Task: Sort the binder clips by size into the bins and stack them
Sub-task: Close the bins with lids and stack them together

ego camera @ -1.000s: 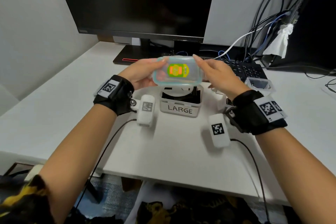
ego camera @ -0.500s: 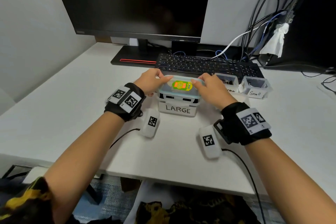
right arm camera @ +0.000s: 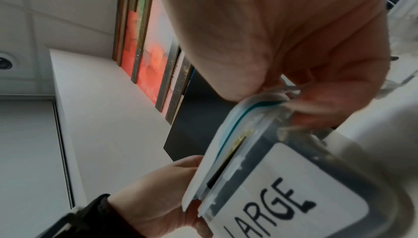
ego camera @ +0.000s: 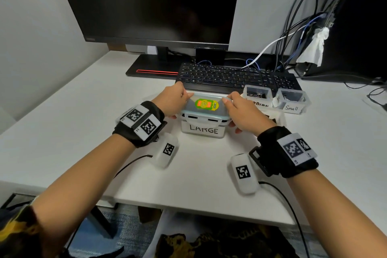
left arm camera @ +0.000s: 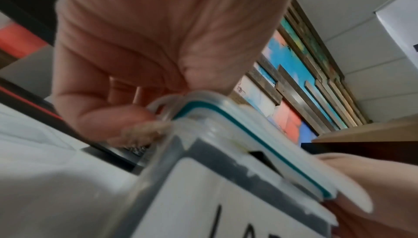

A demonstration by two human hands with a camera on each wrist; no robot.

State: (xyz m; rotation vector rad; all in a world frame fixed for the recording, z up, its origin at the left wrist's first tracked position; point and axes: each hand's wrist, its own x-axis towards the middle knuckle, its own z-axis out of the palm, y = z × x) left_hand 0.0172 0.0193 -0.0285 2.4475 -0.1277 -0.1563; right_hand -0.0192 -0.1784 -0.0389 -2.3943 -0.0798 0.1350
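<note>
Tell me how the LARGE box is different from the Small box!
The LARGE box has a lid on top, with both hands on it: left hand, right hand. The Small box is open and nobody touches it. The LARGE box looks bigger and sits in the middle near the person; the Small box sits off to the right by the keyboard. Both are clear plastic with a white handwritten label.

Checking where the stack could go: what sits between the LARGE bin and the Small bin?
In the head view, a third open bin stands between the LARGE bin and Small bin, its label hidden.
</note>
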